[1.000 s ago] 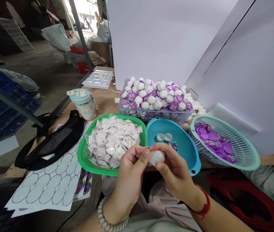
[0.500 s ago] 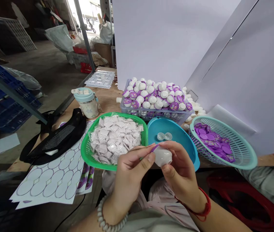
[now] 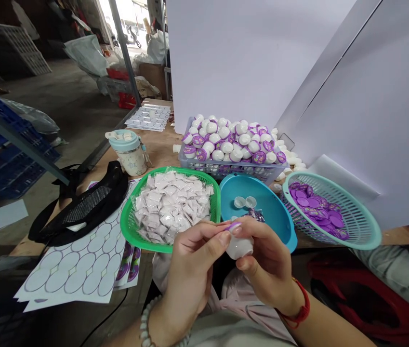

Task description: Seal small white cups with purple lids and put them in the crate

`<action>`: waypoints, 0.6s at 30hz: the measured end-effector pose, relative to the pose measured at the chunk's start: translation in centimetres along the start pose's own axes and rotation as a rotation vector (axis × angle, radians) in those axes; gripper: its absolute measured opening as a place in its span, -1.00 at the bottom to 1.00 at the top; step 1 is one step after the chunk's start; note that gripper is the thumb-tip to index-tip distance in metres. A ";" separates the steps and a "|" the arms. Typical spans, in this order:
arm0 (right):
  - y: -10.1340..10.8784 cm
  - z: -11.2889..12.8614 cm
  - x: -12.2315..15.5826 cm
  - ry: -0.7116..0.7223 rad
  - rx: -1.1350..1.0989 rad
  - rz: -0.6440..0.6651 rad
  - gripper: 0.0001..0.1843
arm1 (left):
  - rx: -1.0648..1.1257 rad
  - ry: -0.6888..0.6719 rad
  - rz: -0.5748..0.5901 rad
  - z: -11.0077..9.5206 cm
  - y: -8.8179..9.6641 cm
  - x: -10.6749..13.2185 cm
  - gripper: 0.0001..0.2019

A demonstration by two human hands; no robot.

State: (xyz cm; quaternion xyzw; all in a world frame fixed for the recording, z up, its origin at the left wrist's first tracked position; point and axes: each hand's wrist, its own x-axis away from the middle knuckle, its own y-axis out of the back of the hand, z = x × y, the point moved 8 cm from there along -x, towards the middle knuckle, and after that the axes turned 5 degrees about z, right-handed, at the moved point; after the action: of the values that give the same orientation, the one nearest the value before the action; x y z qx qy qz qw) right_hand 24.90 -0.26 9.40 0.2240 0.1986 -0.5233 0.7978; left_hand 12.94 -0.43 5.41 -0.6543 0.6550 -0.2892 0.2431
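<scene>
My right hand (image 3: 262,262) is closed round a small white plastic cup (image 3: 239,246), held in front of me just below the table edge. My left hand (image 3: 195,262) pinches a purple round sticker (image 3: 233,225) at the cup's top rim, thumb and fingertips pressed on it. Behind my hands a green basket (image 3: 132,231) holds several small white sachets (image 3: 171,205). A blue bowl (image 3: 280,217) with two clear lids (image 3: 244,202) stands to its right.
A teal basket (image 3: 363,231) of purple stickers (image 3: 316,209) sits at the right. A lavender crate (image 3: 233,169) heaped with sealed cups stands behind. Sticker backing sheets (image 3: 77,270), a black mesh bag (image 3: 81,207) and a lidded jar (image 3: 128,152) lie left. White boards rise behind.
My hands have turned the cup slightly and dropped a little. The purple sticker now lies on the cup's rim under my fingertips.
</scene>
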 end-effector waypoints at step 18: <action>1.3 -2.8 0.2 -0.221 0.143 0.136 -0.61 | -1.128 -0.304 0.102 -4.3 0.1 0.3 -0.84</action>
State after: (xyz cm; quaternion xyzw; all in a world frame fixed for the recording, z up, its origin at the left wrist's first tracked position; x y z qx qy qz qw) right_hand 25.92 1.59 7.19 0.2343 0.0560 -0.5024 0.8304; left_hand 9.85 -0.49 8.41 -0.6844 0.6961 0.2132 -0.0382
